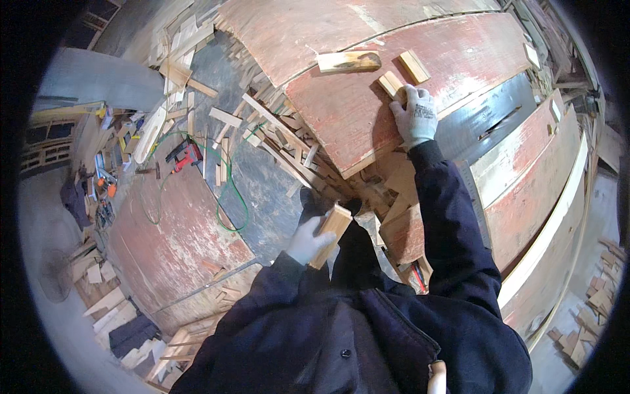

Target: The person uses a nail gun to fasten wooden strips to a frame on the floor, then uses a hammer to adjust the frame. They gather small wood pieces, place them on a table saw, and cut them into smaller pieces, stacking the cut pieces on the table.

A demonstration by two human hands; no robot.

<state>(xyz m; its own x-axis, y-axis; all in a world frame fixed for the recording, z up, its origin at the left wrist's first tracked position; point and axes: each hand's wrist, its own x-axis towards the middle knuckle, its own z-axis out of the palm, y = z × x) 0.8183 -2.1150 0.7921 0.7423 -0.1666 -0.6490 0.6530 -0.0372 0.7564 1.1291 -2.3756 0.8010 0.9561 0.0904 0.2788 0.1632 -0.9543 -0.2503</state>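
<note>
Wearing a pale work glove, my left hand grips a short wooden block in front of my legs, its far end tilted up. My right hand, gloved too, reaches out over the worn reddish table top. Its fingers close on the near end of another small wooden block lying there. Just beyond it rests a similar block, touched by neither hand. Farther left on the same board lies a longer piece of wood with a dark stain.
A dark metal saw table with a slot adjoins the red board on the right. Offcuts are heaped on the floor at left. A red nail gun with a green hose lies on another worn board.
</note>
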